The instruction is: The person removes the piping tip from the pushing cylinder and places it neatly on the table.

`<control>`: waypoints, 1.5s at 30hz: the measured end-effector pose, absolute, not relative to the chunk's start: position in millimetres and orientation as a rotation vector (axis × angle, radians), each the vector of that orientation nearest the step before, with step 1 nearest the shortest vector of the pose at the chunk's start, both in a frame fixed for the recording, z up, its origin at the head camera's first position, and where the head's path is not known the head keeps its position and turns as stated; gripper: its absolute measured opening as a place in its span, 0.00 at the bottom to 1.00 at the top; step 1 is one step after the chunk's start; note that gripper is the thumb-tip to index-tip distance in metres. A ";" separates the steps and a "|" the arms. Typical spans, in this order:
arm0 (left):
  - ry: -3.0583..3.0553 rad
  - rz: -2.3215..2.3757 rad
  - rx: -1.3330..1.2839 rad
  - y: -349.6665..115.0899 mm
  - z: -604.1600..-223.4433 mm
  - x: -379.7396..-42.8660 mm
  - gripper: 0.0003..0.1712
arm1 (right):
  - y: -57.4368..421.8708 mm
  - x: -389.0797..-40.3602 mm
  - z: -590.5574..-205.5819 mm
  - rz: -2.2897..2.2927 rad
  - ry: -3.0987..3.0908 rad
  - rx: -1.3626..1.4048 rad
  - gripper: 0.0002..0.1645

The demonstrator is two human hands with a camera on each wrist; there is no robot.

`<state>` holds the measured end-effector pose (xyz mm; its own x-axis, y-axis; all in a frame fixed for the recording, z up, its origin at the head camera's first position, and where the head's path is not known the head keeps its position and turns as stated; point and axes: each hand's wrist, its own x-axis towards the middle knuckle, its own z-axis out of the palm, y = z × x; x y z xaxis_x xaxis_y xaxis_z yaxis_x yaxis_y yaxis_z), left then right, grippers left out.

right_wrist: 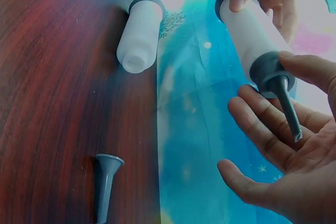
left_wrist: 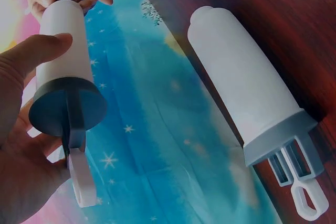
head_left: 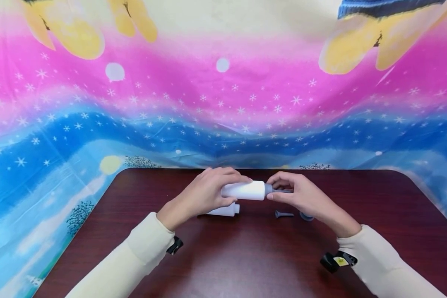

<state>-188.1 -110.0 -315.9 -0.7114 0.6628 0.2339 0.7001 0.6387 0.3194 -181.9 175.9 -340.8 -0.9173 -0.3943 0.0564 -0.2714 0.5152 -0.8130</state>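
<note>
White cylinder [head_left: 247, 190], raised above the counter [head_left: 253, 256]: left hand [head_left: 210, 190] grips its barrel [left_wrist: 65, 66], right hand [head_left: 307, 196] pinches the grey nozzle collar [right_wrist: 266, 67]. Probably light, slick plastic, wall stiffness unclear; best held mid-barrel.

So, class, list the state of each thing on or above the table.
Held white tube: raised above the table, on its side, gripped by the left hand.
Gray nozzle cap: on that tube's end, pinched by the right hand; tightness can't be told.
Second white tube: lying on the table, gray base fitted, neck without a nozzle.
Loose gray nozzle: lying on its side.
Gray round piece: partly hidden; can't tell.
</note>
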 end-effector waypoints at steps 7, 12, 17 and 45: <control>-2.625 -0.475 -1.201 -110.7 -315.9 -183.1 0.32 | 175.6 -180.7 -340.0 -1.428 2.551 -0.557 0.21; -2.605 -0.472 -1.205 -111.0 -314.5 -180.6 0.32 | 173.7 -179.3 -338.4 -1.477 2.518 -0.561 0.19; -2.639 -0.512 -1.192 -110.7 -311.5 -177.9 0.33 | 172.5 -176.7 -337.1 -1.479 2.537 -0.561 0.18; -2.832 -0.869 -1.133 -114.1 -304.4 -179.9 0.32 | 167.9 -160.8 -341.4 -1.516 2.726 -0.693 0.17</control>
<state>-179.9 -114.1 -304.4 -0.7445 0.6460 0.1686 0.6294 0.5949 0.4999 -160.8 167.9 -341.4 -0.9046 -0.3443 0.2512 -0.3951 0.4564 -0.7973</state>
